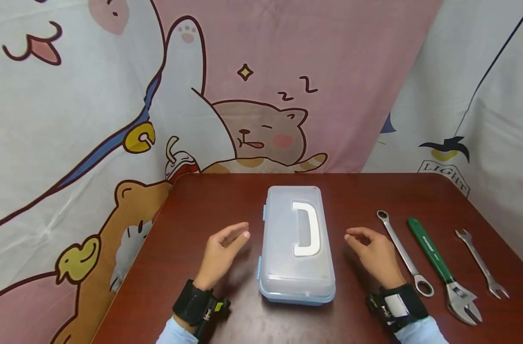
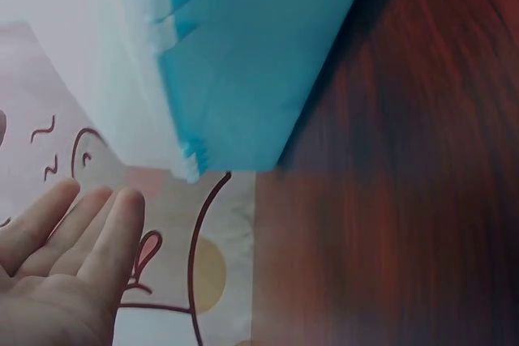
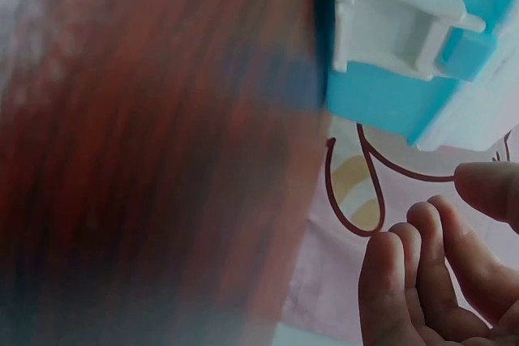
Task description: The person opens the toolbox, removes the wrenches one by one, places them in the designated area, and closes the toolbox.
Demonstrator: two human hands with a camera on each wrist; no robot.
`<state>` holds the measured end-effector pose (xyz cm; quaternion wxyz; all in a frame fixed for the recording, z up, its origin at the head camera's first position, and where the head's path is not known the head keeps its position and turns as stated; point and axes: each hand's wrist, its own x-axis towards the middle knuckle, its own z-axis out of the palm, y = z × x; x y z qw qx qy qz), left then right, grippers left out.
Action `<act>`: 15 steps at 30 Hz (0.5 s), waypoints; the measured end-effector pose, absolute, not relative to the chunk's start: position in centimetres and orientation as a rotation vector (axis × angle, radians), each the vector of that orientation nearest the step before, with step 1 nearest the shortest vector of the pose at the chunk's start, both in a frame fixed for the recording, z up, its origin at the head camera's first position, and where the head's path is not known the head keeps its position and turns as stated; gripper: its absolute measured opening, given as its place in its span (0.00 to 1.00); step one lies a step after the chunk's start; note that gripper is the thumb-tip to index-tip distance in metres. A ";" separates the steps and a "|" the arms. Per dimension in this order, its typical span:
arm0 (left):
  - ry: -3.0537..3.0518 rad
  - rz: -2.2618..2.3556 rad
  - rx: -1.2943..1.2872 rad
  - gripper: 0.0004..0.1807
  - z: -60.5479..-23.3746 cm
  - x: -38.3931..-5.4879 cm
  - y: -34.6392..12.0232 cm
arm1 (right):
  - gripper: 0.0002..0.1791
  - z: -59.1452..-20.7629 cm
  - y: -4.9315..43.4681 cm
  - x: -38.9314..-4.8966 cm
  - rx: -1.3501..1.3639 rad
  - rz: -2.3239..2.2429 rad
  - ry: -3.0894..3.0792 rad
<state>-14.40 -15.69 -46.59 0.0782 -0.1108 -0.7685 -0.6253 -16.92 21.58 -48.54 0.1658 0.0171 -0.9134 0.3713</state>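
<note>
A storage box with a clear lid (image 1: 282, 220), a white handle (image 1: 314, 229) and a light blue base (image 1: 295, 301) stands closed on the table. Left of it, my left hand (image 1: 220, 253) hovers with loosely bent fingers and touches nothing. On the other side my right hand (image 1: 375, 253) is held likewise, apart from the box. The left wrist view shows the blue hinge side (image 2: 235, 62) of the box beyond the left fingers (image 2: 113, 241). In the right wrist view a white latch (image 3: 389, 30) sits on the box's blue side, above the right fingers (image 3: 430, 273).
Right of my right hand lie a ratchet wrench (image 1: 405, 253), a green-handled adjustable wrench (image 1: 442, 267) and a smaller open-end wrench (image 1: 480, 263). They rest on the dark red-brown table (image 1: 227, 200). A cartoon-printed cloth (image 1: 330, 95) hangs behind the table's back edge.
</note>
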 end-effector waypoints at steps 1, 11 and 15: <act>-2.314 -1.876 -0.321 0.21 -46.6 -14.7 -15.5 | 0.16 -48.6 21.5 -17.0 0.042 1.070 -2.610; -2.305 -2.033 -0.250 0.20 -44.8 -15.2 -13.2 | 0.24 -49.1 20.0 -17.4 -0.067 1.369 -2.683; -2.283 -2.088 -0.254 0.21 -44.5 -15.3 -12.5 | 0.28 -49.2 19.4 -17.6 -0.099 1.517 -2.680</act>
